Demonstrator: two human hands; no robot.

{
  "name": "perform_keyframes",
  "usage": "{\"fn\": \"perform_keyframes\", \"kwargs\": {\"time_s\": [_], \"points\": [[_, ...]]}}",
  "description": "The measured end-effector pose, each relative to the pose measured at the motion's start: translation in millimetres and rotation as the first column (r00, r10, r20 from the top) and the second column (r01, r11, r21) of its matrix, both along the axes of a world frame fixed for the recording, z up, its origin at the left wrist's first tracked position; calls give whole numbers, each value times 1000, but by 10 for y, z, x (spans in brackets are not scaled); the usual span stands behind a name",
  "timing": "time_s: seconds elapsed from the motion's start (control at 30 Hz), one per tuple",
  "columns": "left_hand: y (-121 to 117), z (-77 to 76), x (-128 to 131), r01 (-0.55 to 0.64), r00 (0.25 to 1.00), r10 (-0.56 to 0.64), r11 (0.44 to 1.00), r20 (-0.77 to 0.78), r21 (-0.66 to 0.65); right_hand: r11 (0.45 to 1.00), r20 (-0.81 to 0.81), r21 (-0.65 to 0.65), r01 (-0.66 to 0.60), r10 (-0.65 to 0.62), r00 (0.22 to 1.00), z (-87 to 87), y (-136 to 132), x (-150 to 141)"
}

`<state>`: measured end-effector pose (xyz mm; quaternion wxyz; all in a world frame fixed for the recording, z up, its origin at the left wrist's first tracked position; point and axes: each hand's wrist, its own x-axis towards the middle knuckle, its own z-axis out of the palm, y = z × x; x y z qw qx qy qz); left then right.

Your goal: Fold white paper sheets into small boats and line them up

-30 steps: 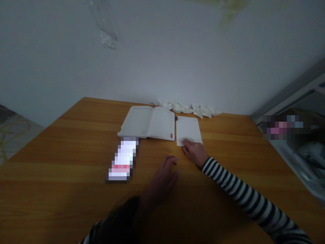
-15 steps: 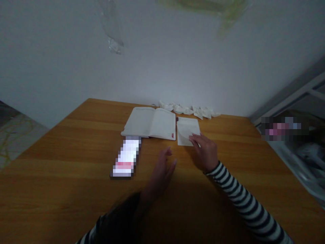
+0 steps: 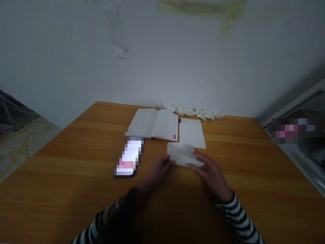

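A loose white sheet of paper [image 3: 181, 156] is between my two hands, over the wooden table. My left hand [image 3: 157, 171] pinches its left front corner between thumb and fingers. At the right end, my right hand [image 3: 212, 171] holds the sheet, with its thumb at the front edge and its fingers on top. Just behind lies another white paper, a stack or single sheet [image 3: 192, 132]; which one I cannot tell. To its left an open notebook [image 3: 165, 123] with blank-looking pages lies flat.
A phone with a lit, blurred screen [image 3: 129, 156] lies left of my hands, touching or close to the notebook. Several folded white paper pieces [image 3: 188, 110] line the table's back edge by the wall [image 3: 142, 67]. A shelf or rack [image 3: 299, 101] stands at the right.
The sheet has come off the paper beside the notebook and moved toward me with my right hand. My left hand, empty before, has closed on its left corner. The view has shifted slightly.
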<state>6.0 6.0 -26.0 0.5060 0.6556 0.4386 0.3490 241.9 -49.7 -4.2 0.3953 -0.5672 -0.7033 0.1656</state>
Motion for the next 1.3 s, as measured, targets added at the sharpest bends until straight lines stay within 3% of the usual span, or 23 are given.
{"fn": "perform_keyframes", "kwargs": {"time_s": [0.07, 0.13, 0.23, 0.3, 0.4, 0.57, 0.67, 0.83, 1.07, 1.3], "points": [[17, 25, 0, -59, 998, 60, 996, 20, -64, 988, -114, -14, 155, -155, 981, -64, 60, 118], [33, 47, -5, -68, 996, 73, 991, 44, -116, 976, -221, -119, 183, -205, 953, -138, 83, 169], [36, 79, -4, -68, 992, 86, 982, 97, -175, 937, -400, -348, -28, -121, 908, -243, 85, 115], [24, 96, 5, -46, 989, 75, 976, 129, -214, 900, -503, -418, -125, -114, 857, -292, 94, 38], [10, 101, 23, -10, 984, 53, 970, 171, -244, 930, -536, -355, -94, -119, 836, -308, 121, -50], [18, 101, 27, -129, 969, 141, 989, 204, -73, 978, -557, -208, 28, -142, 818, -235, 86, -114], [-8, 161, 28, -90, 950, 138, 980, 279, -178, 983, -573, -175, 50, -143, 807, -224, 37, -158], [-80, 241, 45, -86, 901, 232, 924, 366, -372, 980, -566, -171, 107, -186, 803, -284, 24, -254], [-102, 215, 38, -184, 896, 307, 915, 322, -359, 992, -448, -123, -30, -28, 893, -199, -36, -396], [-141, 212, 79, -277, 857, 394, 895, 331, -349, 991, -530, -100, 86, -126, 838, -236, -30, -482]]}}
